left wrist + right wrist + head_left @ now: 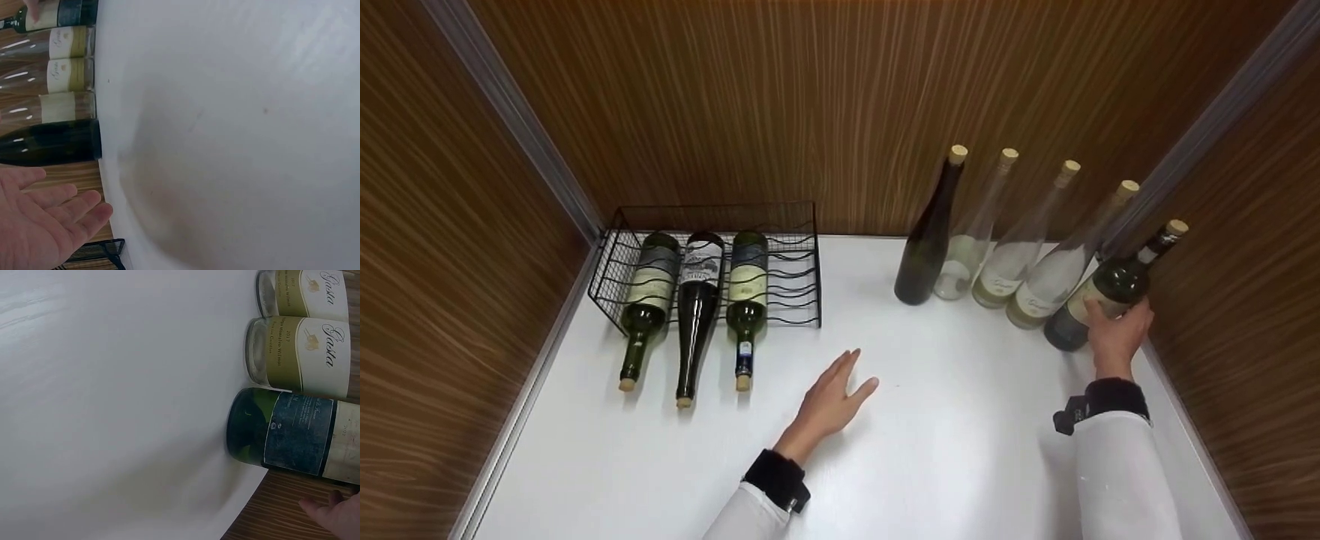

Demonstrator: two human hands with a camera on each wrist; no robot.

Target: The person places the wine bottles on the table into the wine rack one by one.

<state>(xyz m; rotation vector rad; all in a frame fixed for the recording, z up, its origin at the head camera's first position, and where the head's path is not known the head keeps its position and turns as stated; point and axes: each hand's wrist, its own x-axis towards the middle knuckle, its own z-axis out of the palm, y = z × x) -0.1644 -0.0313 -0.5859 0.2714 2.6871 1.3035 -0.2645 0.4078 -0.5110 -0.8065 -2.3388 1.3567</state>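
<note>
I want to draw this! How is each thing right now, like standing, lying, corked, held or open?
left hand, open, holding nothing
right hand, gripping the green bottle
green bottle, corked, held
dark bottle, standing, corked
three clear bottles, standing, corked
rack, partly filled
three bottles, lying in the rack, corked, necks sticking out
wristbands, worn, one on each wrist

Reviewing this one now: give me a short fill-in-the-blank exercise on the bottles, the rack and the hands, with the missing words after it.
1. The wire rack holds ____ wine bottles.
2. A green bottle is gripped by the person's ____ hand.
3. Between the wire rack and the green bottle, ____ other bottles stand in a row.
4. The left hand holds ____.

Missing words: three; right; four; nothing.
</note>
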